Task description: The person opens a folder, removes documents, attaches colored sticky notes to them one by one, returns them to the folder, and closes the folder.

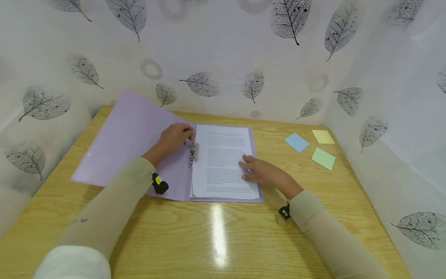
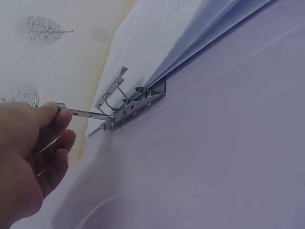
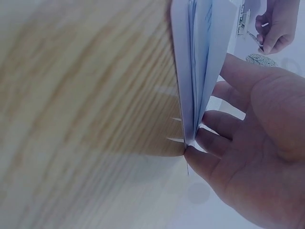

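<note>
Step in hand looks like working the binding mechanism: your left hand (image 1: 175, 135) pinches the end of the metal lever (image 2: 88, 114) between thumb and curled fingers, and the pressure bar (image 2: 112, 90) stands tilted up off the clip's base. Your right hand (image 1: 261, 170) rests loosely at the right side of the printed sheets (image 1: 226, 162), fingers spread and gripping nothing; probably steadying the stack. Can't tell whether the bar is being raised or lowered, nor whether the sheets are threaded. Either way, your next move likely calls for a smooth swing of the lever, with the right hand minding the paper so no page creeps. The purple folder (image 1: 132, 128) lies open on the bench (image 1: 174, 240), cover spread to the left, stack on the right half, lever clip (image 1: 191, 155) near the fold. Cover plain and smooth, faint sheen; clip bright bare metal. Pages white, densely typed, fairly well aligned, a little loose at the near edge. Blue note (image 1: 296, 142), yellow note (image 1: 323, 136) and green note (image 1: 323, 158) lie off to the right.
</note>
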`<act>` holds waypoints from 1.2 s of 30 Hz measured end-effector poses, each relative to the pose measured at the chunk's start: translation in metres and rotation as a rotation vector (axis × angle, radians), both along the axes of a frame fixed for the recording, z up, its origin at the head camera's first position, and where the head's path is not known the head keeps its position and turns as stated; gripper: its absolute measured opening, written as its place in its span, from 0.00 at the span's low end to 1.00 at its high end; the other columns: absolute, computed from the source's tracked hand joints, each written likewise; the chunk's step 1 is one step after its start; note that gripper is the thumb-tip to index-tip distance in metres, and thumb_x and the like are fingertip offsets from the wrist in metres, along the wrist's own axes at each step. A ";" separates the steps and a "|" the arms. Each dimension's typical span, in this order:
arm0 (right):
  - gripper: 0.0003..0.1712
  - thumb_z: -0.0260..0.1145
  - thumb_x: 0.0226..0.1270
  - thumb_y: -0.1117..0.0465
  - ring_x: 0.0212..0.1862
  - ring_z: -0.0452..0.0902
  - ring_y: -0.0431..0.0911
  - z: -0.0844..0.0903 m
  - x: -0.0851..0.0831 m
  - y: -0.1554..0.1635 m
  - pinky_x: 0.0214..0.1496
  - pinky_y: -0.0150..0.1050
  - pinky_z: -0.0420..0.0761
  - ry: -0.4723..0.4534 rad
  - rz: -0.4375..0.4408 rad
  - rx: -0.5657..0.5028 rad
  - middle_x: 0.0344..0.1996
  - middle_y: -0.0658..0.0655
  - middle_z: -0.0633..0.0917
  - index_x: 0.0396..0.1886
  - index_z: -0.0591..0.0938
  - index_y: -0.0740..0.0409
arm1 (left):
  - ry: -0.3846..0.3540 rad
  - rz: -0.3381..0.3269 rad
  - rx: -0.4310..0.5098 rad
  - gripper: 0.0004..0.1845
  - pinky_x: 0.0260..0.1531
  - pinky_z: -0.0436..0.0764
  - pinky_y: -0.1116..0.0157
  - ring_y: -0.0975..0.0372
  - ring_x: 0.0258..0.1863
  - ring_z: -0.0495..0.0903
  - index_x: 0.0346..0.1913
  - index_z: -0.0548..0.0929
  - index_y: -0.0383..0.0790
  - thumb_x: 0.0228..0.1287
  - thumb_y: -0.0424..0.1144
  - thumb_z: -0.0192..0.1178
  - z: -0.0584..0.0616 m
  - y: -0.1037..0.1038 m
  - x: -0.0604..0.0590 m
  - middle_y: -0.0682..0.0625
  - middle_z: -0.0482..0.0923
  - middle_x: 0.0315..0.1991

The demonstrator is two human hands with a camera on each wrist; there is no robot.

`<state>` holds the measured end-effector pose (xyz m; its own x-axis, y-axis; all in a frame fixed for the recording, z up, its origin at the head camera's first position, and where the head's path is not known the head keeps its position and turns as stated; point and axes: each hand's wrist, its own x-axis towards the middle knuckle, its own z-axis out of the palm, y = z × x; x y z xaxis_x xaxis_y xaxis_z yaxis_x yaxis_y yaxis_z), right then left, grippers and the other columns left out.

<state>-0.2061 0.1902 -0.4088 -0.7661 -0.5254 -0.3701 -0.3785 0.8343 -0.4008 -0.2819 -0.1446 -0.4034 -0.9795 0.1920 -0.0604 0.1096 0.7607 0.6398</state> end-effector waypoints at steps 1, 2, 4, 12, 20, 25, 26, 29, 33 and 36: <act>0.38 0.63 0.75 0.53 0.80 0.45 0.61 0.000 0.000 0.000 0.78 0.57 0.56 0.003 0.001 0.001 0.80 0.64 0.50 0.77 0.62 0.59 | 0.001 0.006 0.011 0.15 0.34 0.73 0.60 0.57 0.33 0.78 0.46 0.85 0.44 0.79 0.48 0.51 -0.002 0.001 -0.002 0.50 0.84 0.39; 0.38 0.63 0.75 0.53 0.80 0.45 0.61 0.000 0.000 0.000 0.78 0.57 0.56 0.003 -0.001 -0.001 0.80 0.64 0.50 0.77 0.62 0.59 | 0.003 0.015 0.018 0.15 0.34 0.73 0.60 0.56 0.32 0.78 0.45 0.85 0.43 0.78 0.48 0.51 -0.004 0.001 -0.005 0.49 0.84 0.39; 0.38 0.63 0.75 0.53 0.80 0.45 0.61 -0.001 -0.001 0.000 0.79 0.57 0.56 0.006 0.000 -0.001 0.80 0.64 0.51 0.77 0.62 0.59 | -0.001 0.028 0.027 0.15 0.35 0.72 0.60 0.56 0.33 0.76 0.43 0.86 0.42 0.77 0.47 0.52 -0.008 0.001 -0.008 0.48 0.84 0.40; 0.38 0.63 0.75 0.52 0.80 0.45 0.62 -0.003 -0.002 0.001 0.79 0.57 0.55 0.009 0.009 -0.002 0.80 0.65 0.51 0.77 0.62 0.59 | -0.048 0.036 -0.001 0.18 0.51 0.74 0.53 0.54 0.46 0.77 0.52 0.87 0.40 0.77 0.48 0.54 -0.023 -0.001 -0.018 0.46 0.84 0.46; 0.38 0.63 0.74 0.52 0.80 0.45 0.62 -0.004 -0.001 0.001 0.79 0.57 0.55 0.010 0.006 -0.008 0.80 0.65 0.51 0.77 0.63 0.59 | -0.071 0.038 -0.048 0.19 0.59 0.73 0.48 0.53 0.52 0.78 0.57 0.85 0.42 0.76 0.50 0.53 -0.031 0.000 -0.021 0.47 0.84 0.49; 0.38 0.64 0.74 0.52 0.80 0.44 0.61 -0.003 -0.001 0.002 0.79 0.57 0.55 0.006 -0.006 -0.009 0.80 0.63 0.51 0.77 0.62 0.58 | -0.067 0.042 -0.037 0.20 0.61 0.72 0.47 0.52 0.53 0.78 0.57 0.85 0.43 0.76 0.51 0.53 -0.031 0.000 -0.020 0.47 0.85 0.49; 0.38 0.64 0.74 0.52 0.80 0.44 0.61 -0.004 -0.001 0.002 0.79 0.57 0.55 0.005 -0.006 -0.010 0.80 0.63 0.50 0.77 0.62 0.58 | -0.063 0.041 -0.037 0.20 0.61 0.72 0.47 0.52 0.54 0.78 0.57 0.85 0.43 0.76 0.51 0.53 -0.031 0.000 -0.019 0.47 0.85 0.49; 0.38 0.63 0.75 0.52 0.81 0.43 0.61 -0.004 0.000 0.002 0.79 0.57 0.54 0.008 -0.002 -0.015 0.80 0.63 0.50 0.77 0.62 0.58 | -0.049 0.044 -0.019 0.20 0.61 0.72 0.46 0.51 0.55 0.78 0.58 0.84 0.44 0.76 0.51 0.53 -0.030 -0.001 -0.016 0.47 0.85 0.50; 0.38 0.63 0.75 0.52 0.81 0.42 0.61 -0.004 0.000 0.002 0.79 0.57 0.53 0.010 0.002 -0.027 0.80 0.63 0.49 0.77 0.61 0.59 | -0.026 0.059 0.041 0.21 0.54 0.74 0.49 0.52 0.51 0.79 0.62 0.81 0.43 0.77 0.50 0.53 -0.027 -0.003 -0.012 0.45 0.85 0.50; 0.38 0.63 0.75 0.53 0.81 0.42 0.61 -0.003 0.000 0.002 0.79 0.57 0.53 0.001 0.001 -0.041 0.80 0.64 0.49 0.77 0.61 0.60 | -0.008 0.058 0.085 0.22 0.46 0.77 0.55 0.53 0.45 0.81 0.65 0.78 0.42 0.77 0.49 0.54 -0.023 -0.005 -0.001 0.44 0.84 0.50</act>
<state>-0.2057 0.1924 -0.4122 -0.7660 -0.5408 -0.3474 -0.3800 0.8169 -0.4338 -0.2833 -0.1492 -0.4263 -0.9887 0.1400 -0.0538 0.0621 0.7083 0.7032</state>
